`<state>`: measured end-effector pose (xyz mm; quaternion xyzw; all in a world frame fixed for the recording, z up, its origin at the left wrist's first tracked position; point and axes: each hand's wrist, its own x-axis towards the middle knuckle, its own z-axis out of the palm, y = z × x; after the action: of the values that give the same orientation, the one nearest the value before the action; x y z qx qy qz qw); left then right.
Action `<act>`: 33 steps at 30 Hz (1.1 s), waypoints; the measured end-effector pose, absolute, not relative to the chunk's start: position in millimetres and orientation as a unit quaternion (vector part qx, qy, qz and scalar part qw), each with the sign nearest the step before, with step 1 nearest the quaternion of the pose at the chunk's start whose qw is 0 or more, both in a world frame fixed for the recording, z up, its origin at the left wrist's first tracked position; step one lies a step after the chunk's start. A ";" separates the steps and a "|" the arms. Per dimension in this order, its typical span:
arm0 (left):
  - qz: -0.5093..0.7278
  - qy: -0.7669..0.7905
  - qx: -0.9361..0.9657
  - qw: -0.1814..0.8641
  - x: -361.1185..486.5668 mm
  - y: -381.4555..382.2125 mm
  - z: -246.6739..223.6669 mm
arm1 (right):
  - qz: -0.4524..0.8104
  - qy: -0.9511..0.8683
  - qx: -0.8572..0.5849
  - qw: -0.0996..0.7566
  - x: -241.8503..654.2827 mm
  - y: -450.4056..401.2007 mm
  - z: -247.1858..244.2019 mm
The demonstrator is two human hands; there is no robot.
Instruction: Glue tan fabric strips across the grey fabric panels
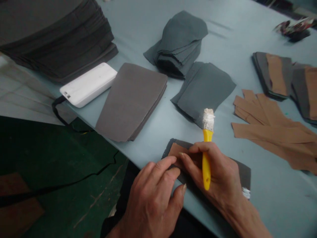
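Observation:
A brush [207, 148] with a yellow handle and white-caked bristles sits in my right hand [220, 175], bristles pointing away from me. The thumb and fingertips of that hand also press a tan strip [174, 150] against a dark grey fabric piece [244, 173] at the table edge. My left hand [156, 195] has its fingers stretched, their tips resting on the strip's near end; its thumb is apart and nothing is gripped. White smears mark the right end of the dark piece. Part of the strip is hidden under my right hand.
Tan strips [277, 132] lie loosely at right, before dark stacks with tan bands [274, 74]. Grey piles [205, 89] and a brownish-grey stack [133, 102] lie beyond my hands. A white power bank-like box [88, 84] with a black cable adjoins a tall dark stack [61, 39].

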<state>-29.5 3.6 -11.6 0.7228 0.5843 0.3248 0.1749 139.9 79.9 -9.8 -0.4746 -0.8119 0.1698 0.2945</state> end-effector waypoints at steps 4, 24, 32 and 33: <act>0.319 0.585 0.726 0.167 -31.1 3.7 -13.0 | 0.172 -0.808 -0.478 0.300 139.3 79.8 -11.7; 0.313 0.583 0.737 0.140 -31.0 5.4 -17.3 | 0.198 -0.809 -0.475 0.283 138.2 81.9 -11.8; 0.312 0.588 0.730 0.153 -30.3 4.8 -16.7 | 0.204 -0.814 -0.468 0.277 137.9 82.4 -11.3; 0.313 0.589 0.729 0.152 -29.9 4.6 -16.6 | 0.202 -0.814 -0.468 0.279 137.9 82.8 -11.5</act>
<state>-29.9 4.6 -16.6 0.7294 0.5891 0.3130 0.1516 137.9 82.8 -11.5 -0.4677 -0.8141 0.2017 0.2788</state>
